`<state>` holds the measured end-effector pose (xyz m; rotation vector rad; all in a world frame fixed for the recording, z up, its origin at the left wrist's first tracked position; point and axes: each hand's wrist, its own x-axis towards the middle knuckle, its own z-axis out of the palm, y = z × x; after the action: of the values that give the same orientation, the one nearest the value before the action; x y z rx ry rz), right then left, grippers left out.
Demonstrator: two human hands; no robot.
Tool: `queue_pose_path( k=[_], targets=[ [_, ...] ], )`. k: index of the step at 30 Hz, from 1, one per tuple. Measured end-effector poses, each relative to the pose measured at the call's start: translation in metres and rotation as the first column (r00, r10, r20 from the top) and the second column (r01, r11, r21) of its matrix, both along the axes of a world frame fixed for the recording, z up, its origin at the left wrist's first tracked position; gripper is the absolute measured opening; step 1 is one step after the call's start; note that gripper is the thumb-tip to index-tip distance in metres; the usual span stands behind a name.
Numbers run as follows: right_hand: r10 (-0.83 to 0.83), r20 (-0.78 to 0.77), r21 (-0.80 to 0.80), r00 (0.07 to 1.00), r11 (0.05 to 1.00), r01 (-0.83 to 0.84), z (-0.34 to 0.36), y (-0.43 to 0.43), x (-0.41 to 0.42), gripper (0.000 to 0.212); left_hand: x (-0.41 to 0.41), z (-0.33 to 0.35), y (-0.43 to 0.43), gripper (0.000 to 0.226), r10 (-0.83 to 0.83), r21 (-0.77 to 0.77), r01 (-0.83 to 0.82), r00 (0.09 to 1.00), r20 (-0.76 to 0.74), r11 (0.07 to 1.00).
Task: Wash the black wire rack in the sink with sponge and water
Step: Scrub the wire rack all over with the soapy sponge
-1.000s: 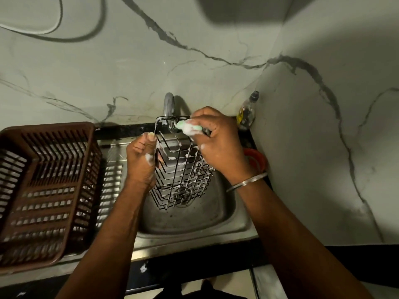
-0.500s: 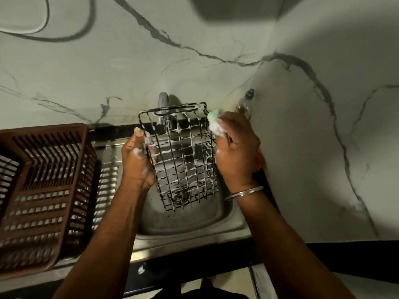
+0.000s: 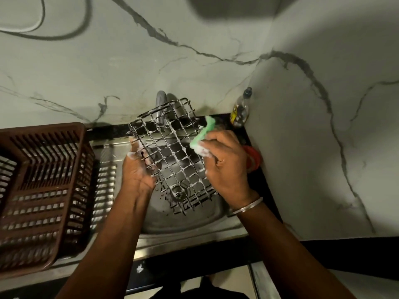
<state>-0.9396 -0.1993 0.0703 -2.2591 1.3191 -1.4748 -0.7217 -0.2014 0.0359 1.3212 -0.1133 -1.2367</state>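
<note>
Marble-patterned wall backs the steel sink [image 3: 226, 223]. Above the sink, left hand [image 3: 138, 171] grips the soapy black wire rack [image 3: 172, 156]; right hand [image 3: 226, 167] clutches a green sponge [image 3: 203, 137] against it.

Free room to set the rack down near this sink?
Free: sink basin floor under the wire rack; ribbed drainboard strip between brown basket and basin. Crowded: right edge, with bottle, red object and the right hand gripping the sponge.

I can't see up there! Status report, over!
Left grip holds soapy black wire rack over steel sink. Right grip pinches green sponge at its edge. Grey tap shows behind it.
</note>
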Motion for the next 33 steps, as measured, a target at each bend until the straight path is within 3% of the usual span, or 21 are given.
queue_pose_path(
  k=[7,10,18,24,27,31,33],
  targets=[
    [-0.013,-0.112,-0.042,0.994,0.999,0.009,-0.002,0.01,-0.007,0.022,-0.005,0.009,0.001,0.028,0.04,0.028,-0.039,0.999,-0.037,0.999],
    [-0.056,-0.053,-0.031,0.997,0.998,0.054,-0.001,0.012,-0.018,0.025,-0.001,0.01,-0.002,0.028,0.055,0.01,-0.054,0.993,-0.101,0.998],
    [0.018,-0.063,0.007,0.998,1.0,-0.018,-0.007,0.019,-0.034,0.031,-0.005,0.022,-0.001,0.03,0.007,0.031,-0.005,0.998,-0.054,1.0],
    [-0.042,-0.141,-0.059,0.989,0.998,0.034,-0.01,0.025,-0.03,0.026,-0.001,0.019,-0.01,0.03,0.138,0.13,-0.128,0.988,-0.071,0.983],
    [-0.177,-0.033,-0.055,0.984,0.983,0.175,-0.009,0.025,-0.026,0.017,-0.003,0.018,-0.015,0.033,0.142,0.121,-0.131,0.986,-0.091,0.984],
    [-0.089,-0.146,-0.11,0.985,0.991,0.073,-0.011,0.031,-0.021,0.024,-0.001,0.016,-0.022,0.039,0.186,0.085,-0.174,0.971,-0.15,0.981],
    [-0.146,-0.107,-0.079,0.983,0.987,0.138,-0.012,0.032,-0.021,0.024,-0.005,0.022,-0.023,0.041,0.178,0.087,-0.164,0.964,-0.199,0.983]
  ],
)
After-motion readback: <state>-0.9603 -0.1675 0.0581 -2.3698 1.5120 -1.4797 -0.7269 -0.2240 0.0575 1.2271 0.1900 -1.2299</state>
